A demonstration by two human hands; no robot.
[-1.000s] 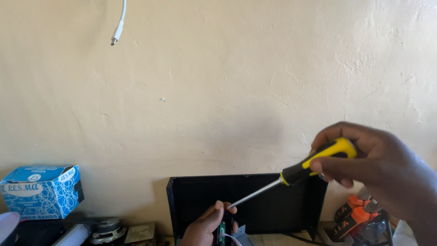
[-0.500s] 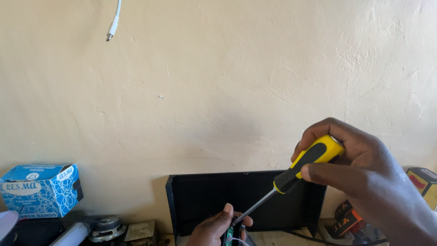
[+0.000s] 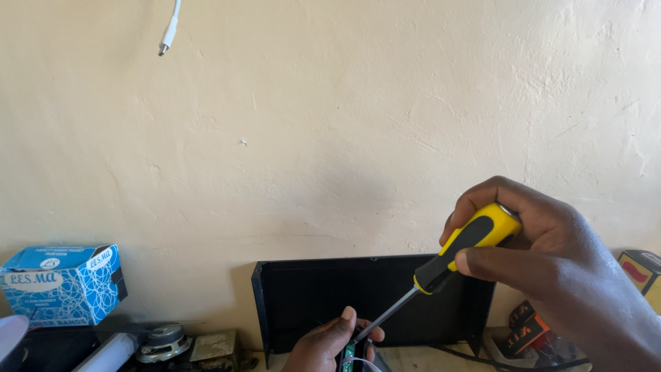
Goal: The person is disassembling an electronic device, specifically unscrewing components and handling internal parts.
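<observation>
Two hands working before black panel: right hand is gripping yellow-black screwdriver, now steeper and lower than a second ago; tip is reaching small green board pinched in left hand, so engagement looks close.

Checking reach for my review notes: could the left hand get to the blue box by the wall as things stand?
Probably not freely: the left hand is gripping a small green part under the screwdriver tip, and the blue box sits apart at far left.
</observation>
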